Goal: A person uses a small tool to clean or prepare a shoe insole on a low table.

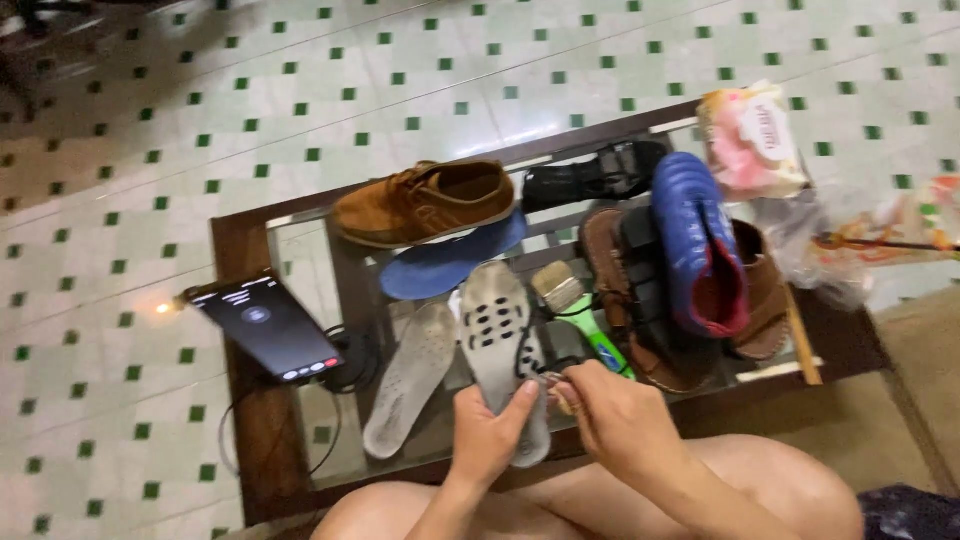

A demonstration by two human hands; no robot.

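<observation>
Two hands work on one insole (497,335). The left hand (487,432) is clenched round its near end, thumb on top, and holds it tilted up over the tabletop (250,420). The right hand (615,412) is pinched at the right edge of the insole, just beside the left grip. Something small and pale sits in those fingers, but it is too small to tell what it is. The grey side with dark holes faces up.

It looks like the step in hand is a close job on the insole's edge, like picking or cleaning. I think the next move needs the left grip to keep the insole steady while the right fingers work slowly along the edge.

Just left of the grip lies a second insole (410,378), flat on the glass. Further left, a phone (268,328) with a lit screen leans up, with a cable below it. Just past the right grip is a brush (578,310) with a green handle. Beyond it is a pile: a blue shoe (695,245) on top of brown sandals (640,330). Far past the grip are a brown shoe (425,203), a blue insole (450,265) and a black sandal (595,178). Off to the far right sit bags (755,140).

The brush and the pile sit close to the right hand, so there is little room to move that way.
</observation>
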